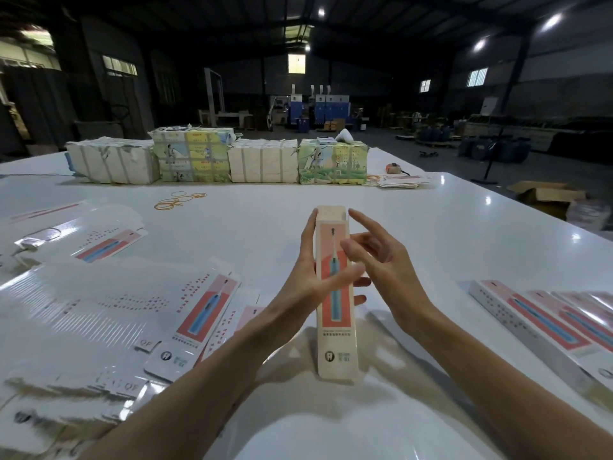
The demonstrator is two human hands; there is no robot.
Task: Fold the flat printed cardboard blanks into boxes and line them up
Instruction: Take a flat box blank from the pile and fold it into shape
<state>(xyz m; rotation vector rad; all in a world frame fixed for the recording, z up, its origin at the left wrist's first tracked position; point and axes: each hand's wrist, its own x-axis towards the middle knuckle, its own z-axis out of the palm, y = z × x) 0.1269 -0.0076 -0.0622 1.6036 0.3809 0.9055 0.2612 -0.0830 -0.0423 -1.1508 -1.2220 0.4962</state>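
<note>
Pink-and-cream cardboard: I see the folded toothbrush box (336, 327) held upright over the white worktop (265, 210), the left hand (308, 280) gripping its middle, thumb across the front. The right hand (384, 260) hovers beside its upper edge, fingers spread, holding nothing. Flat blanks (99, 310) lie left, finished boxes (547, 320) right.

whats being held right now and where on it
The left hand grips the box around its middle, thumb across the front; the right hand holds nothing.
</note>
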